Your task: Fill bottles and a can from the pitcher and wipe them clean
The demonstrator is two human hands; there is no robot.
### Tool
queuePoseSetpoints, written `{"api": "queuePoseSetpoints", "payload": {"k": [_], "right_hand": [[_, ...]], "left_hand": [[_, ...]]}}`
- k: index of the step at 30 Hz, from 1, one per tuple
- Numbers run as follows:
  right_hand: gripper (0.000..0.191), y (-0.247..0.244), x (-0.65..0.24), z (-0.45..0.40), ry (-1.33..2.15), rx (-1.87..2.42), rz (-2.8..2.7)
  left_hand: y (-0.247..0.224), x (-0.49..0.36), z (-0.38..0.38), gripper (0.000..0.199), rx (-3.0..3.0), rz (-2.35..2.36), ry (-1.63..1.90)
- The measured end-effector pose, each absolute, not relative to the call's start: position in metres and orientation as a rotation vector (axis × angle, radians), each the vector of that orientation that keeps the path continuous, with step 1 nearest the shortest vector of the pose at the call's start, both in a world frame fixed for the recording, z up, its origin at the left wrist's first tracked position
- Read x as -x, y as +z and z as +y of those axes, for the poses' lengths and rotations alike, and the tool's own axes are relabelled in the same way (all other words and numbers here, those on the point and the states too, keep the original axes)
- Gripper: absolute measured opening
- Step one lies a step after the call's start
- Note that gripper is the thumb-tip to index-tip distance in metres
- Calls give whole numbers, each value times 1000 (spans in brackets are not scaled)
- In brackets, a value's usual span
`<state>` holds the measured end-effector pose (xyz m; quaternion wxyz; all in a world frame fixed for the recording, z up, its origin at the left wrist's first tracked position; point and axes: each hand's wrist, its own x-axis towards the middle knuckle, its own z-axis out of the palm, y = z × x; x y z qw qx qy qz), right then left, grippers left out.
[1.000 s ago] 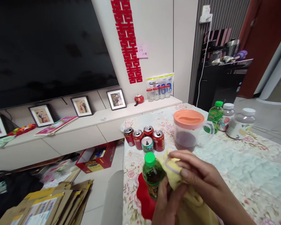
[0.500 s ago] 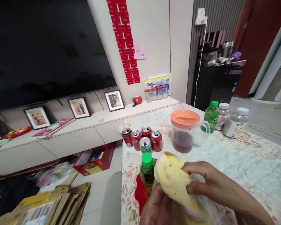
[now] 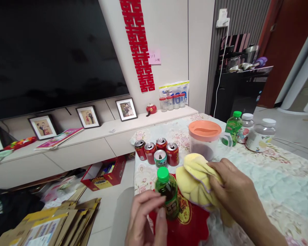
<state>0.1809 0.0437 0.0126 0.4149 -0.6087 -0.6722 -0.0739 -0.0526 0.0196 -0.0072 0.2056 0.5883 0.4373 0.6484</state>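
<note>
A yellow cloth (image 3: 195, 181) with purple edging hangs bunched from my right hand (image 3: 231, 188), pinched between fingers and thumb. To its left, my left hand (image 3: 145, 218) has its fingers and thumb apart with nothing between them. Its fingertips overlap the lower part of a green-capped bottle (image 3: 170, 191) of dark liquid; whether they touch it I cannot tell. The bottle stands upright on a red scalloped tray (image 3: 192, 227) with a gold pattern. Behind the cloth is a clear pitcher (image 3: 201, 145) with an orange lid and brownish liquid, its lower part hidden.
Several drink cans (image 3: 161, 150) stand grouped behind the bottle. At the table's far right are another green bottle (image 3: 233, 128) and two white-lidded jars (image 3: 261, 138). A flowered tablecloth (image 3: 292, 171) covers the table. Flattened cardboard (image 3: 64, 222) lies on the floor at left.
My left hand has let go of the cloth and moved left to the green-capped bottle. The right hand has lifted the cloth slightly rightward, uncovering the red tray.
</note>
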Motion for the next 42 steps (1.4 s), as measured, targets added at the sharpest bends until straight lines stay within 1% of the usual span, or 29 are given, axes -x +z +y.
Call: {"api": "queuePoseSetpoints", "payload": {"k": [1, 3, 5, 7, 8, 11, 13, 16, 18, 21, 23, 25, 28, 30, 33, 36, 39, 42], "right_hand": [[23, 11, -173, 44, -250, 1554, -1681], [24, 11, -157, 43, -265, 1539, -1665], [23, 13, -142, 42, -131, 1433, -1641], [19, 18, -131, 40, 104, 1312, -1605], [20, 21, -128, 39, 253, 1257, -1585], [40, 26, -123, 35, 723, 1082, -1532], [43, 25, -122, 36, 848, 1007, -1543], [37, 17, -120, 44, 648, 1065, -1565], [38, 9, -121, 53, 577, 1096, -1564], [37, 0, -128, 67, 767, 1044, -1664], [31, -5, -135, 74, 901, 1044, -1771], [27, -10, -139, 77, 949, 1107, -1880], [24, -16, -139, 78, 927, 1228, -1975], [21, -19, -136, 76, 887, 1296, -1980], [23, -18, -130, 72, 823, 1381, -1979], [29, -7, -127, 66, 719, 1298, -1888], [29, 10, -128, 55, 541, 1104, -1681], [25, 25, -130, 39, 324, 1001, -1564]], "left_hand": [[-9, 56, 24, 11, -1576, 1246, 1843], [-15, 62, 32, 31, -1450, 1323, 1834], [-21, 66, 40, 55, -1394, 1345, 1694], [-24, 68, 44, 69, -1398, 1282, 1502], [-25, 67, 45, 73, -1408, 1237, 1417], [-23, 64, 45, 75, -1390, 1209, 1332], [-22, 61, 45, 73, -1397, 1244, 1346], [-20, 60, 46, 68, -1453, 1262, 1333], [-20, 60, 48, 65, -1461, 1263, 1331], [-20, 61, 49, 63, -1461, 1257, 1341], [-20, 60, 48, 61, -1461, 1255, 1348], [-20, 59, 47, 61, -1448, 1267, 1354], [-23, 56, 44, 64, -1429, 1269, 1334], [-25, 53, 43, 68, -1409, 1258, 1339], [-29, 48, 43, 81, -1329, 1247, 1350], [-30, 45, 45, 90, -1263, 1257, 1348], [-28, 45, 45, 88, -1269, 1202, 1353], [-27, 45, 42, 80, -1356, 1121, 1335]]}}
